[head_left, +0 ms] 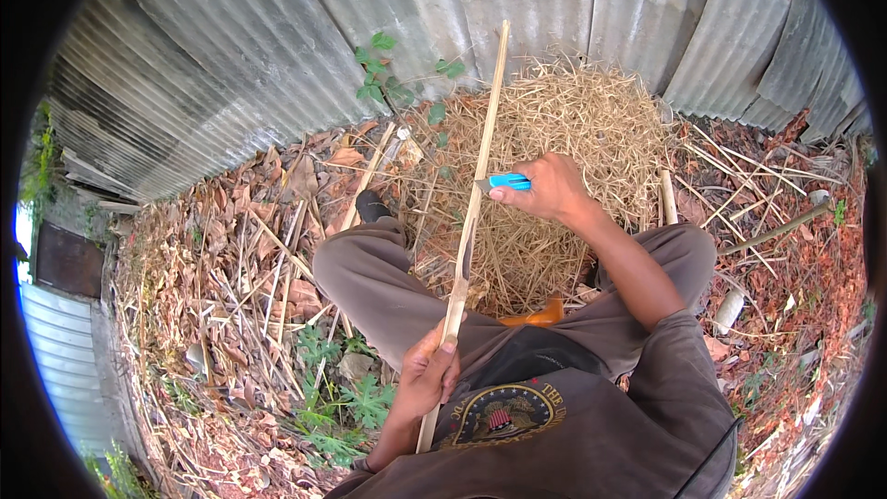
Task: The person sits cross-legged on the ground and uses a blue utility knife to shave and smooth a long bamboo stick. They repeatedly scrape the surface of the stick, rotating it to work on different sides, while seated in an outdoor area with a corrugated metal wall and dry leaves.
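Far left we see a corrugated metal wall [185, 65] curving round behind, ground below it covered in dry leaves and cut stalks [231, 268], a few green weeds [342, 397] near our left knee. No bin or basket in view; nearest thing to one is the loose heap of dry straw [573, 129] piled against the wall ahead, nothing contained, just shavings and stems. Our left hand [427, 377] is closed around the lower part of a long bamboo strip [476, 194], thumb on top, just above our lap. The strip runs up and away from there, slightly tilted, its far tip over the straw near the wall. Our right hand [554, 189] is wrapped tight on a knife with a blue handle [506, 182], blade end touching the strip about midway along. So the strip lies between both hands: left gripping low, right meeting it higher up. Further right, more cut stalks [748, 194] on red-brown litter.
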